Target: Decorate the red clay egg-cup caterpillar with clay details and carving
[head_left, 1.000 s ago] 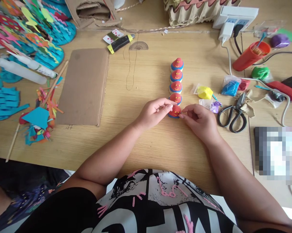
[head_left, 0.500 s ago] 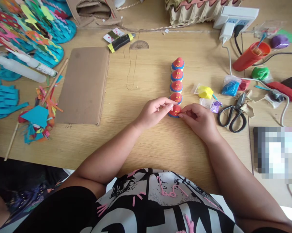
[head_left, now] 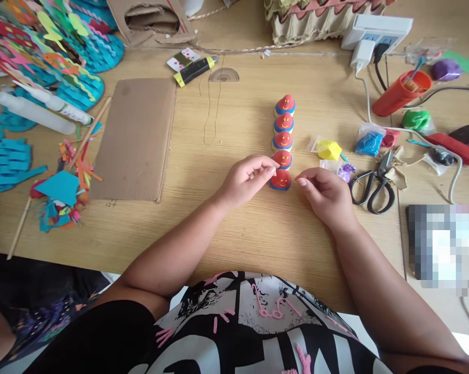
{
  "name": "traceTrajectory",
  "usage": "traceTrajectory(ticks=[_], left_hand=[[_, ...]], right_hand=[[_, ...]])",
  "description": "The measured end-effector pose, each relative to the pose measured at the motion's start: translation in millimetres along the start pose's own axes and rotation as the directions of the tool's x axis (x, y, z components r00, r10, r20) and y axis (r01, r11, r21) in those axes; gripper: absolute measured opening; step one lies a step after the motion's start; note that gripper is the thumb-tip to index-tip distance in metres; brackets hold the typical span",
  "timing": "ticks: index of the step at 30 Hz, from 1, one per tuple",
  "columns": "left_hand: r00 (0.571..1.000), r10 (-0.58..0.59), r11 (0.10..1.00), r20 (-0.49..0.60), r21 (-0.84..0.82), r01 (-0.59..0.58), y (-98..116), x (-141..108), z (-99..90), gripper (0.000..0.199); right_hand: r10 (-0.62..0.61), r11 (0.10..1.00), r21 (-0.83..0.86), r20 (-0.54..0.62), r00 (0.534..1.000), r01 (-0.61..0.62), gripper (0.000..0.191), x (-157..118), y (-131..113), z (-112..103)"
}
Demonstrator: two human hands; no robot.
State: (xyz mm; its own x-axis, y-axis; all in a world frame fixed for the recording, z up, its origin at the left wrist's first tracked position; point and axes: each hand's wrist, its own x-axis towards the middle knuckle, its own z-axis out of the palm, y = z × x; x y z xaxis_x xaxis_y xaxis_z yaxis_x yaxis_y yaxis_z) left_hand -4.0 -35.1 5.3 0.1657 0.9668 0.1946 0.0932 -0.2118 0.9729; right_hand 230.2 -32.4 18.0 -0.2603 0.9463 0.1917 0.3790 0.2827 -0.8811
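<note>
Several small dome-shaped figures stand in one column, red clay on top with a blue rim and a yellow smiling face. The nearest red-and-blue figure (head_left: 280, 180) is partly between my hands. My left hand (head_left: 246, 179) is closed, thumb and forefinger together at that figure's upper left edge; whether the fingertips touch it or hold anything is unclear. Just right of the same figure, and apart from it, my right hand (head_left: 326, 197) is pinched closed. Anything between its fingertips is too small to make out. The farthest figure (head_left: 285, 104) stands at the column's far end.
Yellow clay (head_left: 329, 149), purple clay (head_left: 346, 172) and black-handled scissors (head_left: 374, 188) lie right of my right hand. Farther right are a red cup (head_left: 401, 93) and a power strip (head_left: 378, 34) with cables. A cardboard sheet (head_left: 135, 137) and paper scraps (head_left: 61, 189) lie left.
My right hand has drawn back slightly to the right, away from the nearest figure, uncovering its right edge. My left hand stays nearly where it was.
</note>
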Motion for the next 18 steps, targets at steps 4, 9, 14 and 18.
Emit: traceTrajectory(ticks=[4, 9, 14, 18], left_hand=[[1.0, -0.017, 0.999, 0.002, 0.049, 0.017, 4.0, -0.4, -2.0, 0.047], [1.0, 0.012, 0.998, 0.01, 0.056, -0.012, 10.3, -2.6, -2.5, 0.041], [0.996, 0.068, 0.995, 0.065, 0.074, -0.073, 14.9, -5.4, -1.3, 0.032], [0.991, 0.104, 0.985, 0.079, 0.132, -0.114, 17.2, -6.9, -1.0, 0.028]], right_hand=[[0.02, 1.0, 0.011, -0.079, 0.997, -0.019, 0.052, -2.3, -0.9, 0.2], [0.01, 1.0, 0.024, -0.087, 0.996, -0.008, 0.05, -4.1, -0.7, 2.8], [-0.012, 1.0, 0.02, -0.092, 0.996, 0.014, 0.043, -9.9, -3.4, 5.0], [-0.043, 0.999, 0.026, -0.06, 0.997, 0.045, 0.041, -14.0, -9.0, 5.6]])
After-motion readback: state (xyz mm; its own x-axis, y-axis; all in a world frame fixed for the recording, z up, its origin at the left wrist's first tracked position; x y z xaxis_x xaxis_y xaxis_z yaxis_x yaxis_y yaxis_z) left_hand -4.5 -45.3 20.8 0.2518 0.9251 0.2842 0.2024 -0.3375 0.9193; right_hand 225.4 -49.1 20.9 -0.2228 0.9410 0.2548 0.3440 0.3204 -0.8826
